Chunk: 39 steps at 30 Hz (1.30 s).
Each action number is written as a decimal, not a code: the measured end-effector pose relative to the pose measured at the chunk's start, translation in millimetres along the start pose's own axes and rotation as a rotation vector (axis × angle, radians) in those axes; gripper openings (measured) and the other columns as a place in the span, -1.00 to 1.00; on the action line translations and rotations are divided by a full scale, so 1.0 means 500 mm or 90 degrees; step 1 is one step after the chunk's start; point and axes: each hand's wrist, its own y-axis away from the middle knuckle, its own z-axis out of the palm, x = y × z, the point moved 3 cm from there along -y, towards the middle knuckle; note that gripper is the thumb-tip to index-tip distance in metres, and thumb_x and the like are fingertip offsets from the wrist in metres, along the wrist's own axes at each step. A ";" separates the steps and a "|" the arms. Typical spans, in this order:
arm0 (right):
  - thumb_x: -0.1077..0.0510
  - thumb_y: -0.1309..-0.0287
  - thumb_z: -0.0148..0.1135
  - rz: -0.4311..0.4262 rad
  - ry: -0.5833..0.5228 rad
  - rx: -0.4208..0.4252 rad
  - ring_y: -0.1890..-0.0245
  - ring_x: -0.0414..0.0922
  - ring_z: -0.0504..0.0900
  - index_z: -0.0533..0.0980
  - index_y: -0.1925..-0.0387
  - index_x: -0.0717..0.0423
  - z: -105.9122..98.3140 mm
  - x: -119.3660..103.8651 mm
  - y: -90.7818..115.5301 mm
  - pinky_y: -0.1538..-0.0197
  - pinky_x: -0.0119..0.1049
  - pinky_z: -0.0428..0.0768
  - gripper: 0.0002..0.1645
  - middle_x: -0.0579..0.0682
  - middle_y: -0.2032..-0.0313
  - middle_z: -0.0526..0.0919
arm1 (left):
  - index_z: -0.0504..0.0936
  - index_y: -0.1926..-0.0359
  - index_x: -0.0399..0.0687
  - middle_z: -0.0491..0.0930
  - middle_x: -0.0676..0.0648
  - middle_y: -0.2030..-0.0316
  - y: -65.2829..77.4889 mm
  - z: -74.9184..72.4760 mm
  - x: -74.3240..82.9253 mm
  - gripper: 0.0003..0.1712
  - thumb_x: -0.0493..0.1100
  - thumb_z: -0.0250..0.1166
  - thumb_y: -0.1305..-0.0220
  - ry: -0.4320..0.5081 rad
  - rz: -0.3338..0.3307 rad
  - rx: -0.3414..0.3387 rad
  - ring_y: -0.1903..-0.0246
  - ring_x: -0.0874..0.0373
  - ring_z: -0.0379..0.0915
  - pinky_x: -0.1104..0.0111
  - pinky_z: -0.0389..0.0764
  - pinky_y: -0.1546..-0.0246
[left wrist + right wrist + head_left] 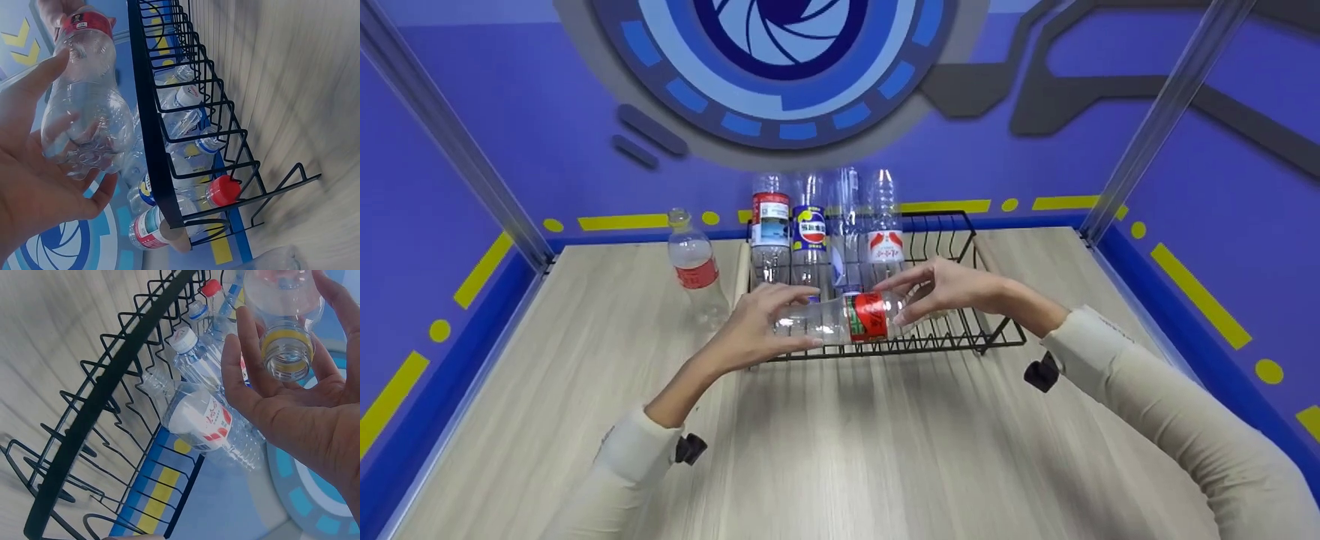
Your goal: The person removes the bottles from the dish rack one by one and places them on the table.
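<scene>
A clear plastic bottle with a red and green label (866,316) lies on its side in the air over the front of the black wire rack (937,215), held at both ends. My left hand (757,326) grips its base end, thumb and fingers around the ridged bottom of the bottle (84,118). At the other end my right hand (949,289) holds it by the neck, fingers spread around the uncapped mouth (288,363). Behind it, several clear bottles lean neck down in the rack, including a red-and-white labelled bottle (202,419) and a purple-labelled bottle (811,227).
To the rack's left, a clear bottle with a red label (697,274) stands on the wooden table (840,457). Within the rack, a red cap (224,190) and a white cap (183,340) show. A blue patterned wall (585,150) rises close behind.
</scene>
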 end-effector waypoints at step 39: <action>-0.08 -0.48 0.16 0.038 0.040 0.253 -0.04 -0.13 0.73 0.39 -0.44 0.12 -0.195 0.147 0.118 -0.11 -0.18 0.70 -0.36 0.25 -0.20 0.64 | 0.57 -0.33 -0.05 0.62 -0.19 -0.12 0.111 -0.075 -0.069 -0.27 -0.11 0.58 -0.11 0.078 -0.142 0.173 -0.18 -0.06 0.45 -0.06 0.45 -0.21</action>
